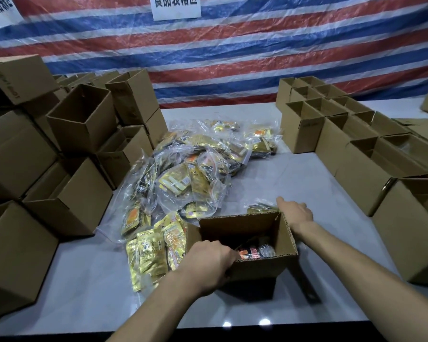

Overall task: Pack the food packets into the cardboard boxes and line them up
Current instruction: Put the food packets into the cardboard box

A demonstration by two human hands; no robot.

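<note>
An open cardboard box stands on the white table right in front of me, with dark and orange packets lying inside. My left hand grips the box's near left corner, fingers curled over the rim. My right hand reaches past the box's far right corner and touches a packet lying behind the box; its fingers are partly hidden. A big heap of gold food packets in clear bags lies left of and beyond the box.
Empty open boxes are stacked along the left side. Rows of open boxes stand in line along the right edge. A striped tarp hangs behind the table.
</note>
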